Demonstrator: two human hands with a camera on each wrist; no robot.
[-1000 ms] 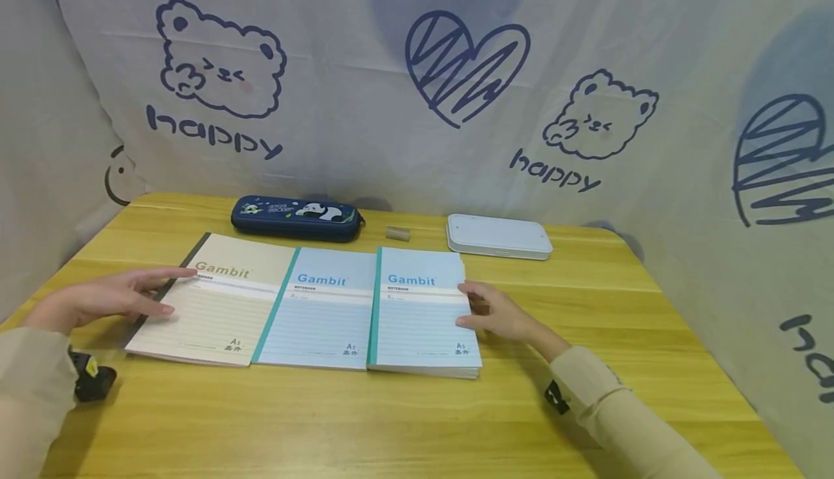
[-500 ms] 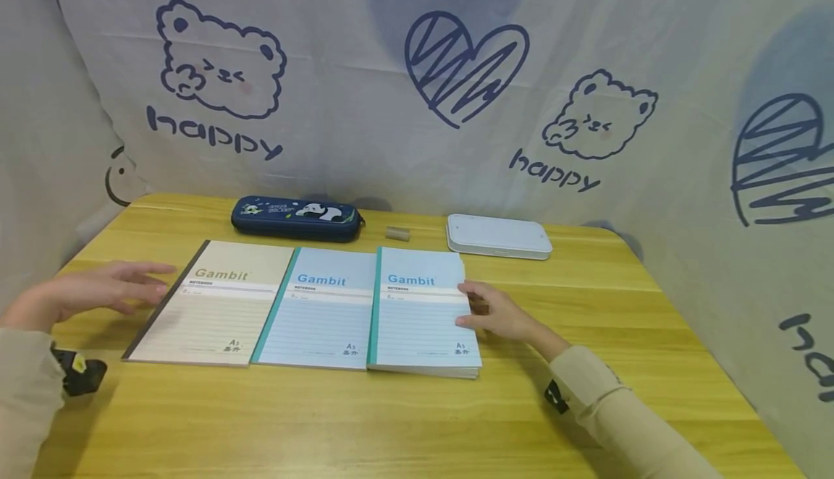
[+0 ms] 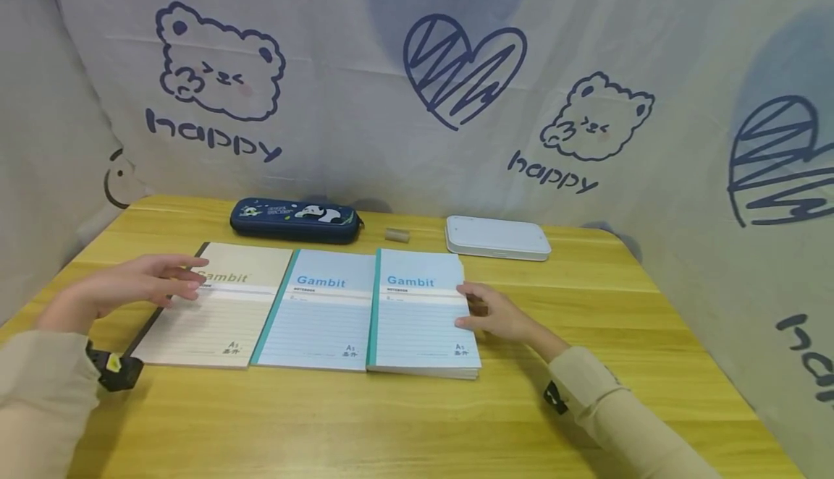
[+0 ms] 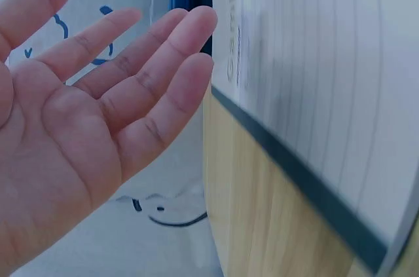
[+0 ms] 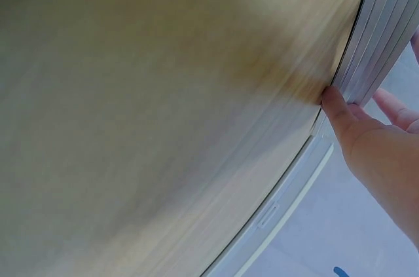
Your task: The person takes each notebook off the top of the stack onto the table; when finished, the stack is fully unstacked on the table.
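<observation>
My left hand (image 3: 133, 287) is held over the left edge of a cream Gambit notebook (image 3: 208, 327), fingers extended and spread. In the left wrist view its palm (image 4: 72, 133) shows nothing held, with the fingertips apart from the cover. A light blue notebook (image 3: 319, 320) with a teal spine lies to the right of the cream one. Beside that is a thicker stack of blue notebooks (image 3: 420, 327). My right hand (image 3: 502, 316) rests at the stack's right edge, its fingertips against the page sides (image 5: 366, 48) in the right wrist view.
Behind the notebooks sit a navy panda pencil case (image 3: 293, 222), a small tan block (image 3: 397, 234) and a white flat case (image 3: 498, 238). A printed cloth (image 3: 365, 139) hangs along the back of the wooden table (image 3: 326, 428).
The left hand drew back left off the cream notebook, then came right over it again. The cream notebook's top edge settled slightly nearer. The right hand has stayed at the stack's edge.
</observation>
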